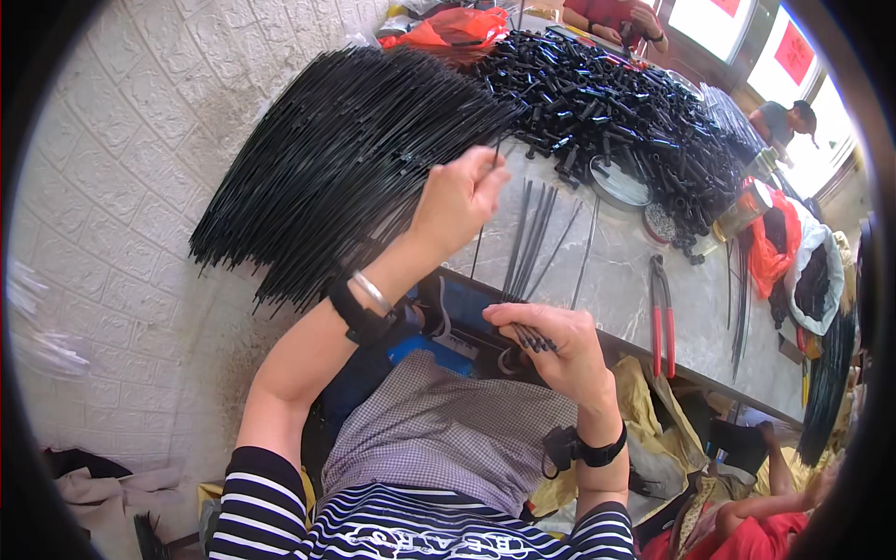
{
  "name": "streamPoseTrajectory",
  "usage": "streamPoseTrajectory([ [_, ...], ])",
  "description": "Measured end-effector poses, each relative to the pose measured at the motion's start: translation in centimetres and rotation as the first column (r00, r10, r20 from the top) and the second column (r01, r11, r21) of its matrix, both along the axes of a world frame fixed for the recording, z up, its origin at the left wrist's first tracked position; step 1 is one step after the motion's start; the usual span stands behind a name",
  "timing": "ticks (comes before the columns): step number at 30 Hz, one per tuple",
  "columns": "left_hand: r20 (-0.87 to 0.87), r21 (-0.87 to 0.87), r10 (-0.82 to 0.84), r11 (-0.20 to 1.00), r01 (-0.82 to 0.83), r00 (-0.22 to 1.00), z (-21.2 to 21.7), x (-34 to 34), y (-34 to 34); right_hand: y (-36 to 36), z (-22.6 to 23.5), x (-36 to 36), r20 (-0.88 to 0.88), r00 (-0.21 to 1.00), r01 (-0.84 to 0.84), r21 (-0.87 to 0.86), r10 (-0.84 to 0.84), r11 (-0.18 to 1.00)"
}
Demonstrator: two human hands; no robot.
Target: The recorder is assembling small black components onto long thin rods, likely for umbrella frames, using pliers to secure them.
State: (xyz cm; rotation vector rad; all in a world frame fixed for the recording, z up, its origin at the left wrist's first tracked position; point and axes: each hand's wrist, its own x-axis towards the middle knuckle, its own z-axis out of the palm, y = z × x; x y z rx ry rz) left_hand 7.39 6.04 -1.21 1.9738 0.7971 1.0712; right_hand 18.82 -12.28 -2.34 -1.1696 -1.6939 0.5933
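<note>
My left hand (459,203) reaches over the table edge, its fingers pinched on a thin black rod (479,250) that stands nearly upright. Just behind it lies a large heap of thin black rods (345,154), stacked roughly parallel. My right hand (563,347) is closed around a small bundle of similar rods (530,241). Their far ends fan out over the grey table (616,280), and blunt dark ends poke out below my fingers. A single rod (586,250) lies on the tabletop to the right of that bundle.
Short black tubular parts (607,112) form a big pile at the back. In front sit a round dish (620,183) and a tin of small bits (659,222). Red-handled pliers (663,322) lie near the edge. Red (777,245) and white bags (814,280) stand right. Other people work nearby.
</note>
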Motion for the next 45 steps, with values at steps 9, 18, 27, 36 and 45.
streamPoseTrajectory([
  [9,-0.039,0.046,-0.054,0.997,0.056,0.998,-7.5,-3.7,-6.1,0.0,-0.3,1.0,-0.016,0.999,-0.049,-0.029,0.048,0.998],
  [18,-0.195,0.201,-0.166,0.958,0.205,0.967,-8.8,-4.2,-5.1,0.4,0.5,1.1,-0.033,0.999,-0.014,0.016,0.015,1.000],
  [27,-0.420,0.120,-0.565,0.741,0.660,0.710,-6.6,-2.4,-1.9,0.5,1.5,2.1,0.099,0.995,0.017,-0.031,-0.014,0.999],
  [36,-0.660,0.245,-0.572,0.450,0.859,0.488,-7.9,1.6,-1.0,1.1,1.7,2.4,0.089,0.996,-0.015,-0.094,0.023,0.995],
  [45,-0.678,0.274,-0.566,0.396,0.876,0.468,-7.9,1.6,-0.8,1.7,-0.1,8.1,-0.281,0.907,0.213,-0.338,-0.315,0.917],
])
